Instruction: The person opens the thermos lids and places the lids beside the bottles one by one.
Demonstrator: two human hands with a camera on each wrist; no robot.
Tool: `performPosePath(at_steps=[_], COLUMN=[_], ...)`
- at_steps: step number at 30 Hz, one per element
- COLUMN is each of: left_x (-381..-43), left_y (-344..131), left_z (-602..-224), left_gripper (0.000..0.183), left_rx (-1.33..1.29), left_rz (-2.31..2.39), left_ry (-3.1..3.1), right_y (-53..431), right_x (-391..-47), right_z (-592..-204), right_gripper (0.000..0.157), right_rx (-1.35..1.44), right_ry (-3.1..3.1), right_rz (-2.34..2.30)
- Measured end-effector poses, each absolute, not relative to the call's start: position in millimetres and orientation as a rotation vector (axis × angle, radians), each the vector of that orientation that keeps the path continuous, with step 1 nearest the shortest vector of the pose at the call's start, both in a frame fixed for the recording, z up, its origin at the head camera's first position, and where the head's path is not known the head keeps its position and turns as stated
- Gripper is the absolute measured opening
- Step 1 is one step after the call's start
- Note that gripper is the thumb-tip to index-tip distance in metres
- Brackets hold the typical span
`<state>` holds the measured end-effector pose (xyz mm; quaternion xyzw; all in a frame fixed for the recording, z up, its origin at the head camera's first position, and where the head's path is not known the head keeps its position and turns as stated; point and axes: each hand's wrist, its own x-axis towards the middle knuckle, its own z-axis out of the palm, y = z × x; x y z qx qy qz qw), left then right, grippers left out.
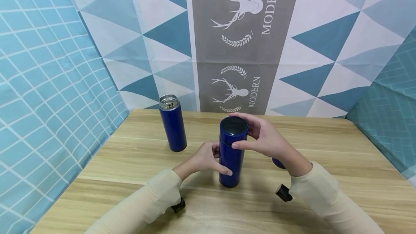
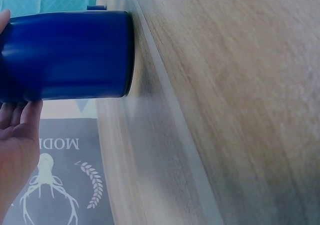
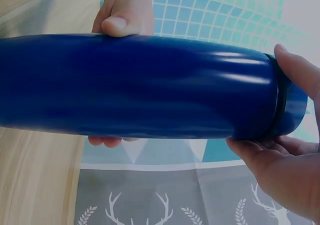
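Observation:
In the head view a blue thermos flask [image 1: 231, 163] with a dark-topped lid [image 1: 234, 127] stands nearly upright at the middle of the table. My left hand [image 1: 205, 157] grips its body, thumb across the near side. My right hand [image 1: 267, 137] holds the lid and the seam below it between thumb and fingers. The right wrist view shows the flask [image 3: 150, 87] lengthwise, with the dark ring beside my right hand [image 3: 285, 172]. Whether the base touches the table cannot be told. Part of a small blue object [image 1: 278, 163] shows behind my right wrist, mostly hidden.
A second blue flask [image 1: 173, 127], lidless with a steel mouth, stands at the back left of the wooden table [image 1: 130, 169]. Patterned cloth [image 1: 234, 53] hangs behind the table's back edge. Blue tiled cloth [image 1: 42, 82] runs along the left side.

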<state>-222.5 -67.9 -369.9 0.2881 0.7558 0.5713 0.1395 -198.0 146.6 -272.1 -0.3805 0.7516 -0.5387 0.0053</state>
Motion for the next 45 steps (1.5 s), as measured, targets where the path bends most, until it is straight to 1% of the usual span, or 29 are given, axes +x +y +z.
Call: performPosePath(at_steps=[7, 21, 45], left_x=[-223, -222, -222], left_y=[-69, -70, -71], left_z=[-369, -369, -368], left_gripper=[0.059, 0.058, 0.06], left_rx=[0.835, 0.857, 0.852], left_rz=[1.631, 1.63, 1.619], left_ry=[2.199, 2.199, 2.197], right_y=[148, 152, 157], right_x=[-201, -209, -220], right_z=[-271, -269, -270], right_gripper=[0.068, 0.067, 0.07], right_rx=[-1.192, -1.287, -1.356], right_ry=[2.344, 2.267, 2.172], right_rz=[-1.652, -1.608, -1.568])
